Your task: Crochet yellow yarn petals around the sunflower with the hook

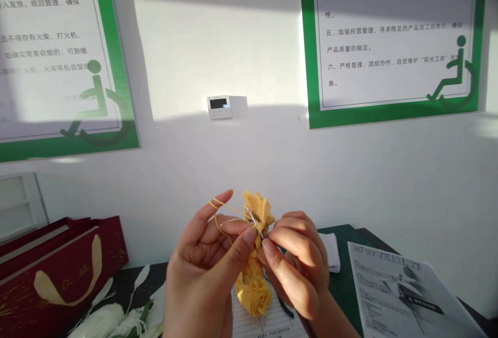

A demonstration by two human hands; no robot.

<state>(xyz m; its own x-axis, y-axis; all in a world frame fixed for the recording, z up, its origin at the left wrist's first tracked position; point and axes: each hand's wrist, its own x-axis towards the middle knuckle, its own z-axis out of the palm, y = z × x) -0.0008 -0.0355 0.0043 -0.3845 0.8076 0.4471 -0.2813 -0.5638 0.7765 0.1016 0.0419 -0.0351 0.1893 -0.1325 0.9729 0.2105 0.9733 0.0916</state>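
Observation:
Yellow crochet work (259,208) is pinched between the thumb and fingers of my left hand (218,255), with yellow yarn looped round the raised index finger. My right hand (298,257) grips a thin metal crochet hook (251,215), whose tip lies against the yellow piece. Both hands are close together, almost touching at the work. Below them, a bundle of yellow yarn (254,296) hangs or rests over a lined sheet of paper (284,322); which of the two cannot be told.
Dark red gift bags (70,270) stand at the left, near white yarn and leaf-shaped pieces (101,322). A printed sheet (408,291) lies at the right, partly over a green mat (342,296). Behind is a white wall with green-framed posters (392,42) and a small panel (219,107).

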